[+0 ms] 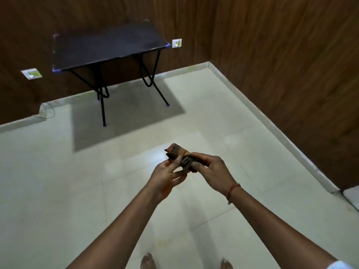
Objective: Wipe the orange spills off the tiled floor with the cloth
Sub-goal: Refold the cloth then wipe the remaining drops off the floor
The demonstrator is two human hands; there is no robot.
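A folded brown checked cloth [177, 152] is held in the air above the pale tiled floor [58, 181], in the middle of the view. My right hand [213, 171] grips its right end, fingers curled round it. My left hand [167, 175] pinches the cloth's lower edge from the left with thumb and fingertips. A few tiny orange specks [195, 179] lie on the tile just below my hands, and a faint orange smear [167, 241] shows on the floor near my feet.
A black folding table [108, 45] stands against the far wood-panelled wall. Another panelled wall [291, 74] runs along the right with a white skirting. Two wall sockets [177, 43] sit low on the far wall. My bare feet [148, 262] show at the bottom edge.
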